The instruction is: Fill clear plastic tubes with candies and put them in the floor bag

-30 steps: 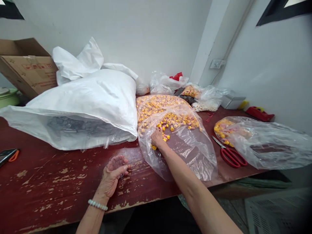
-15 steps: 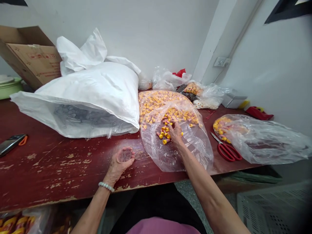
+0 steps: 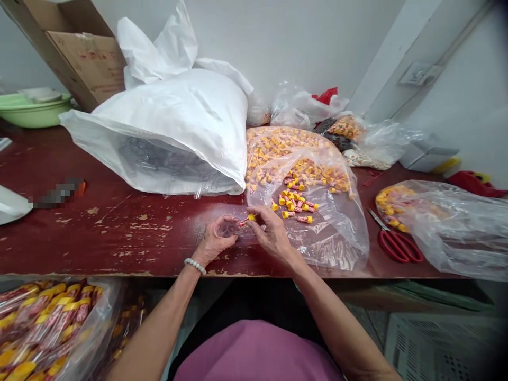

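Observation:
My left hand (image 3: 210, 243), with a beaded bracelet at the wrist, is closed round a bunch of clear plastic tubes (image 3: 227, 228), their round ends facing up. Between the thumb and fingers of my right hand (image 3: 270, 234) is a small yellow-capped piece (image 3: 243, 222) with a red patterned body. It is at the tubes' ends; whether its tip is inside one I cannot tell. Beside my right hand, more yellow-capped pieces (image 3: 292, 201) lie loose on a clear plastic bag (image 3: 331, 233), which holds many others further back.
A white sack (image 3: 186, 106) of clear tubes lies open at the back left. Red-handled scissors (image 3: 399, 247) and another clear bag (image 3: 448, 222) are on the right. Below the red table (image 3: 119, 233), a bag of filled tubes (image 3: 51, 323) stands at the left.
My right hand has come from the loose pieces over to my left hand, bringing one yellow-capped piece. My left hand still holds the tubes. The view has shifted.

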The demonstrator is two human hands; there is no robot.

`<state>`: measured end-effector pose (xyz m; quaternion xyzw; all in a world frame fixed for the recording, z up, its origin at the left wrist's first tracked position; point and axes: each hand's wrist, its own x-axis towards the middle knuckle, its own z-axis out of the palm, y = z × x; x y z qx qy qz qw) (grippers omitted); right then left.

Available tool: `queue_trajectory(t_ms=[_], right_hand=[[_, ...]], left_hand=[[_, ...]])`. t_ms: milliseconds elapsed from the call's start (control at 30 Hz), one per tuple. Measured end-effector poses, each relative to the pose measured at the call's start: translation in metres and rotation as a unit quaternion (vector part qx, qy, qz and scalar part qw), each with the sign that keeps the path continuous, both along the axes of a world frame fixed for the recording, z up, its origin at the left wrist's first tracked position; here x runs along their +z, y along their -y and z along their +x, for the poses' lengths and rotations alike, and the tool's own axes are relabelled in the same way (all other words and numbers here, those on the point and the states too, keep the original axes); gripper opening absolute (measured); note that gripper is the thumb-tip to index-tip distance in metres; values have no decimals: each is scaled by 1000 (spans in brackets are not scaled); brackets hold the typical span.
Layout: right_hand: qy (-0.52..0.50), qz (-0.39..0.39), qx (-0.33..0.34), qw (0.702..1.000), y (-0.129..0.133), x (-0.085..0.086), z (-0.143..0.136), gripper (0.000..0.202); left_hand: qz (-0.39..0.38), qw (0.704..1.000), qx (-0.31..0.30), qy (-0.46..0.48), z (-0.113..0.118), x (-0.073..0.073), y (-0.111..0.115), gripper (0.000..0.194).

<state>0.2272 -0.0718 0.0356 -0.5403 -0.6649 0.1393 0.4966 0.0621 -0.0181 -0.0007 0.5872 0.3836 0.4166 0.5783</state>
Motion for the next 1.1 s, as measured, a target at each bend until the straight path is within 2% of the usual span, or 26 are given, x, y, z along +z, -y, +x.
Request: queue_trajectory(t_ms=[233,300,467,667,800,867,967,1033,1100], right_hand=[[19,61,-21,998,-10,-7,-4,21],[29,58,-27,998,-10,-8,-6,20],[73,43,37,996,-8,-17,-15,13],[134,62,3,989,1,-32,-21,38],[219,44,-3,975,3,-23,-20,44],[239,49,-22,970,2,-16,-11,42],[232,46,-151,960,5,-12,26,39],[252,-7,-252,935,12,-18,61,34],[283,-78,-286,912,20,-29,96,24]], left_hand=[[39,997,-13,-63,-1,2,-2,36],[48,996,-17,-68,-1,2,-2,36],[80,994,-33,-66,-2,3,-1,30],[98,991,-27,-82,-4,0,-3,30],[52,998,-12,-36,-1,0,-2,34],[15,1000,0,-20,1,2,-1,37],[-23,1000,9,-12,2,4,1,40],[-20,1000,4,-13,2,4,1,41],[-8,1000,-3,-12,3,3,1,39]])
